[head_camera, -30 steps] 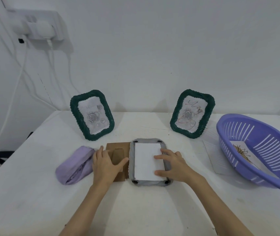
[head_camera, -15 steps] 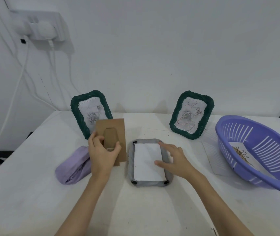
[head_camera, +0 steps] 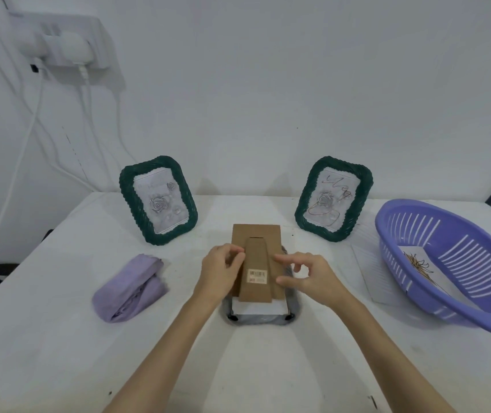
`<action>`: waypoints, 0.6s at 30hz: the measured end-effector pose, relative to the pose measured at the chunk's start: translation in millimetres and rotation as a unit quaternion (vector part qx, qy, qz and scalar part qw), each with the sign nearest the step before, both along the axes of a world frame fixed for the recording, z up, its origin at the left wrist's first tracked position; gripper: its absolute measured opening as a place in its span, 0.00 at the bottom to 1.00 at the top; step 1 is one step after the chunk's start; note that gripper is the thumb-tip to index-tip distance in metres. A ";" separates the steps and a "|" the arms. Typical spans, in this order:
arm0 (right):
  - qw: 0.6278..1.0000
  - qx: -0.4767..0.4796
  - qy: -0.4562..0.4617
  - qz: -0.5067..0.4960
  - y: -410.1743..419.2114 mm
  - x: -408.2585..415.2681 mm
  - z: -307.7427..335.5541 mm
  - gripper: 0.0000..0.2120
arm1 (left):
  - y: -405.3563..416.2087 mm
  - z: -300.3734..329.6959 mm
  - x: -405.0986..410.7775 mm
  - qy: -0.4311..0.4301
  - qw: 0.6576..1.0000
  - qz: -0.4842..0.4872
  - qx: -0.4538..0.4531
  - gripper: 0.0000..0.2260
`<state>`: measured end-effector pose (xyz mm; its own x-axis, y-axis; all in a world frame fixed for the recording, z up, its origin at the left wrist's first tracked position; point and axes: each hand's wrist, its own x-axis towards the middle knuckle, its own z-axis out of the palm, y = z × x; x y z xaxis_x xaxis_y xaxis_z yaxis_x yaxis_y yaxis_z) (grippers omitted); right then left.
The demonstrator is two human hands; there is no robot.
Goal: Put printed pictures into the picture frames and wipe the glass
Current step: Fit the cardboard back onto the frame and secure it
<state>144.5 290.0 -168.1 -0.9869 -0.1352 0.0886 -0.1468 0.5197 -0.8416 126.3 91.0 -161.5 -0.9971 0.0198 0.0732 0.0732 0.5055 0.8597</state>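
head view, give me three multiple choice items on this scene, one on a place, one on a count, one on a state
1. Where does the folded purple cloth lie?
A. inside the basket
B. on the table, left of the person's hands
C. on top of a standing frame

2. How many green woven frames stand upright at the back of the table?
A. one
B. two
C. four

3. What state is the brown backing board in?
A. held over the face-down grey frame, not fully seated
B. lying flat beside the cloth
C. inside the basket

Answers:
1 B: the cloth rests on the white table, beside the left hand.
2 B: one frame stands back left, another back right.
3 A: the left hand grips its edge, the right hand is beside it, and white paper shows below it.
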 end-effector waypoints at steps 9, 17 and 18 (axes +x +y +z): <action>0.997 0.065 -0.031 0.014 2.9 5.3 -17.8 0.28 | -17.2 -8.2 -6.9 -0.074 0.995 -0.070 -0.016 0.16; 0.993 0.117 -0.024 0.014 4.1 5.7 -19.9 0.27 | -13.0 -11.1 -8.7 -0.071 0.994 -0.075 -0.029 0.16; 0.992 0.124 -0.024 0.015 4.6 5.5 -19.7 0.27 | -12.5 -11.4 -8.8 -0.071 0.994 -0.076 -0.030 0.16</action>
<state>150.0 294.6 -187.8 -0.9845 -0.1755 0.0029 -0.1283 0.7082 -0.6942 117.5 78.5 -173.0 -0.9825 0.1709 -0.0740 0.0324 0.5485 0.8356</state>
